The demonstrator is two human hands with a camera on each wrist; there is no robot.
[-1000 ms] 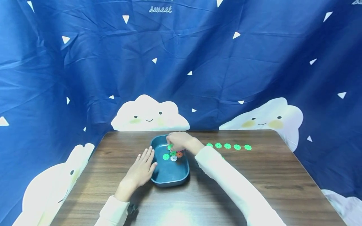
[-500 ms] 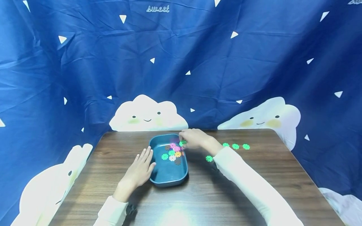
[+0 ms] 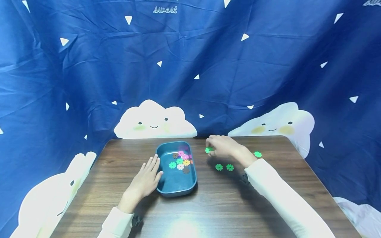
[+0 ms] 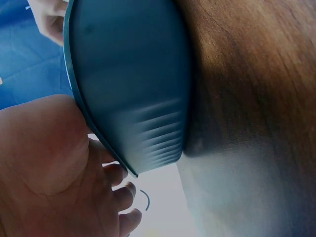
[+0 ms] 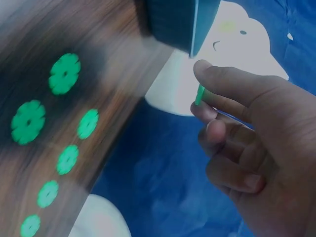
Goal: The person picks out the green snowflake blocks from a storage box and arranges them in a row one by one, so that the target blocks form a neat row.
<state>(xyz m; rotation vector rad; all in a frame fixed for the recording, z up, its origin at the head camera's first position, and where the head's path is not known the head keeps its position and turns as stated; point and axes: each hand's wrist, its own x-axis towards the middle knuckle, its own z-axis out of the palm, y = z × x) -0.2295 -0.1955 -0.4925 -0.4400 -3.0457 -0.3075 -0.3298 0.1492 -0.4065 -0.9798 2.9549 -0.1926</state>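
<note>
My right hand (image 3: 224, 146) is in the air to the right of the blue tray (image 3: 175, 191), over the table's far part. Between thumb and index finger it pinches a green flower-shaped disc (image 5: 200, 95), seen edge-on in the right wrist view. My left hand (image 3: 146, 178) rests on the tray's left rim with its fingers straight. Inside the tray lie several flower-shaped discs, among them a green disc (image 3: 172, 165), a pink disc (image 3: 185, 157), an orange disc (image 3: 186, 162), a white disc (image 3: 180, 167) and a brown disc (image 3: 186, 170).
Two green discs (image 3: 219, 167) lie side by side on the wooden table (image 3: 253, 198). Behind them runs a row of several green discs (image 5: 67, 159), mostly hidden by the right arm in the head view. A blue curtain (image 3: 190, 82) hangs behind the table.
My right hand has come out of the tray with a green disc and moved right over the table. The left hand still rests on the tray's rim. The view has shifted slightly.
</note>
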